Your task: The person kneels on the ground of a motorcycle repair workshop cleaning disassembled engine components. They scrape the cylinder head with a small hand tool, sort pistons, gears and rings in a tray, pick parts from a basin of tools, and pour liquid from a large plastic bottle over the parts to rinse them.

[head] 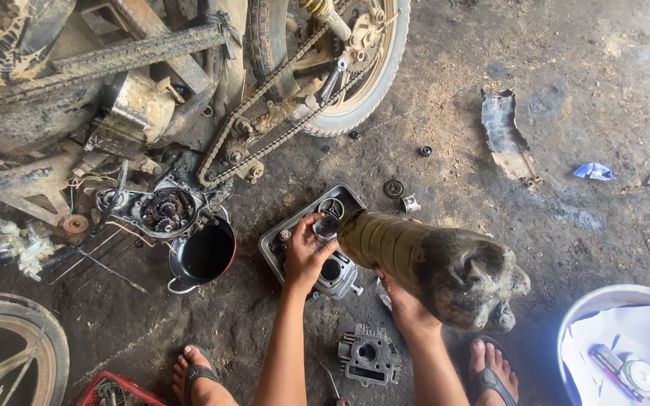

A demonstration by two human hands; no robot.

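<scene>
My left hand holds a small shiny round metal part over a grey metal tray. In the tray lies an engine cylinder block with a round bore. My right hand grips a dirty ribbed plastic bottle from beneath and tips it, with its neck against the metal part. A second finned cylinder piece rests on the ground between my feet.
A stripped motorcycle with its open engine case, drive chain and rear wheel lies ahead. A black pot stands left of the tray. Small loose parts dot the dirt. A grey basin sits bottom right, a tyre bottom left.
</scene>
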